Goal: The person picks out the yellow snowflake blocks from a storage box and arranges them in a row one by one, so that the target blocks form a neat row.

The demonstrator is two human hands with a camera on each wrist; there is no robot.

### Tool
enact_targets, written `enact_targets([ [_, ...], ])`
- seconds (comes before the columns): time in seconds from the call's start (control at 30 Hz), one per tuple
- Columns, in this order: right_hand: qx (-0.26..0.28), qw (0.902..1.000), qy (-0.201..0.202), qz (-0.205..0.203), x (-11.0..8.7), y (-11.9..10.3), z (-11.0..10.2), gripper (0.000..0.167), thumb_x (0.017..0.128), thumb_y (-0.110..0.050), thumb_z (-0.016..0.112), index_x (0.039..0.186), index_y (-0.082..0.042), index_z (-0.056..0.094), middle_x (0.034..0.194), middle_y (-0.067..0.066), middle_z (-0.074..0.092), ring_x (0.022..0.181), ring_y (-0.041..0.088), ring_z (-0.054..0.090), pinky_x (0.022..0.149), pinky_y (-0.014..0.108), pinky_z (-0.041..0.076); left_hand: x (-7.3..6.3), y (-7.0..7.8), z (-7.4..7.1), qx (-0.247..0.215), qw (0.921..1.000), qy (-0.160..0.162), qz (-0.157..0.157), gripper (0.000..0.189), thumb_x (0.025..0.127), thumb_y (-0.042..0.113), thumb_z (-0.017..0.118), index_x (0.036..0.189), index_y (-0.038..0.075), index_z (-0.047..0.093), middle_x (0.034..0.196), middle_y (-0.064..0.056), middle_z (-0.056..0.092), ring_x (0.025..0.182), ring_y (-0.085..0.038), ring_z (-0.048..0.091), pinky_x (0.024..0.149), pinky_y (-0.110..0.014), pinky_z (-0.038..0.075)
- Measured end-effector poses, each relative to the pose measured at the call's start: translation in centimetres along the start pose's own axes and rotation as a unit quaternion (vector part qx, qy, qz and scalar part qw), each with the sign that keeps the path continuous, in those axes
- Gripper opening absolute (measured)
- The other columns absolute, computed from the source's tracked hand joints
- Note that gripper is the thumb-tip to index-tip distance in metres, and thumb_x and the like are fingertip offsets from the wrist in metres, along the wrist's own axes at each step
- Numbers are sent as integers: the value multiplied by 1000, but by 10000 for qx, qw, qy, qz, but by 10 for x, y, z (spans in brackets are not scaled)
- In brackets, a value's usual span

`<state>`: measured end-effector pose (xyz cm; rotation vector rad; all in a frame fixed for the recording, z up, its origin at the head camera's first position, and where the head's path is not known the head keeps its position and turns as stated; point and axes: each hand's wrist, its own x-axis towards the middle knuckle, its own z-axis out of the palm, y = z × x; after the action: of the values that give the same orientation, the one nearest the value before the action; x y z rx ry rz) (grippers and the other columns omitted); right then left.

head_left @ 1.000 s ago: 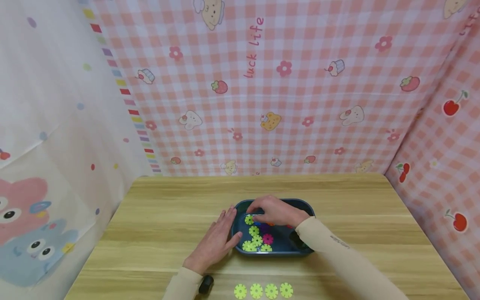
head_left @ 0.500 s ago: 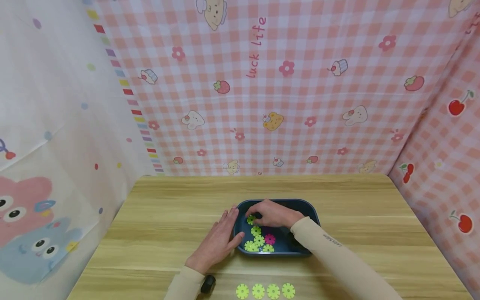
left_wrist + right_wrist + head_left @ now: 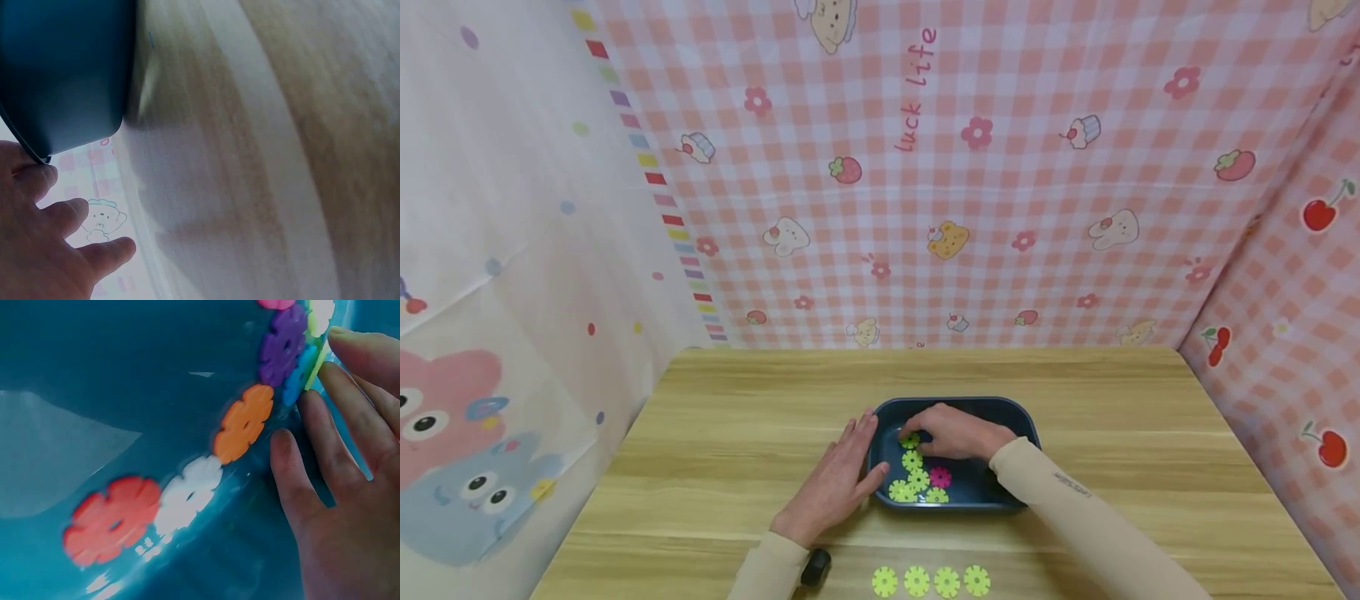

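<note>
A dark blue plastic basin (image 3: 977,502) stands on the table. My left hand (image 3: 829,486) lies along its left side, fingers straight and fingertips at the rim; in the left wrist view, fingers (image 3: 107,255) spread beside the basin's outer wall (image 3: 69,75). Inside the basin, my right hand (image 3: 957,432) pinches a yellow-green snowflake disc (image 3: 910,442) between thumb and fingers, its edge showing in the right wrist view. Several more yellow-green discs (image 3: 917,479) and a magenta one (image 3: 940,477) lie nearby. Purple (image 3: 284,347), blue (image 3: 299,376), orange (image 3: 245,424), white (image 3: 189,495) and red discs (image 3: 112,520) line the basin floor.
A row of several yellow-green discs (image 3: 916,582) lies on the wooden table (image 3: 737,433) near its front edge. A black wrist device (image 3: 816,568) sits at the left cuff. Patterned cloth (image 3: 880,208) hangs behind the table and along both sides.
My right hand has lowered slightly, its thumb and fingers closing on a yellow-green disc and drawing it a little to the right. The left hand stays at the basin's side.
</note>
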<state>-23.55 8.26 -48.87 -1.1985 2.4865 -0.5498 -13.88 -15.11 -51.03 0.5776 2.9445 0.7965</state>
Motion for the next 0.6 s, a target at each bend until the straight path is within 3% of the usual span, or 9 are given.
enact_targets([
  [0.33,-38,9997,120,-206,-10,8,-2,29,95,-8,75,124,-8,74,124,2,71,119,17,64,105,39,52,0,0,0,-56,10000,28,-21,72,109,43,52,165,7,24,172,-7,18,157,-34,20,120,-63,28],
  [0.6,-90,9993,288,-208,-13,10,3,32,93,-9,78,125,-8,74,128,6,67,118,19,63,103,40,54,0,-1,1,14,10000,32,3,73,108,43,52,165,7,24,173,-7,18,157,-33,20,120,-62,29],
])
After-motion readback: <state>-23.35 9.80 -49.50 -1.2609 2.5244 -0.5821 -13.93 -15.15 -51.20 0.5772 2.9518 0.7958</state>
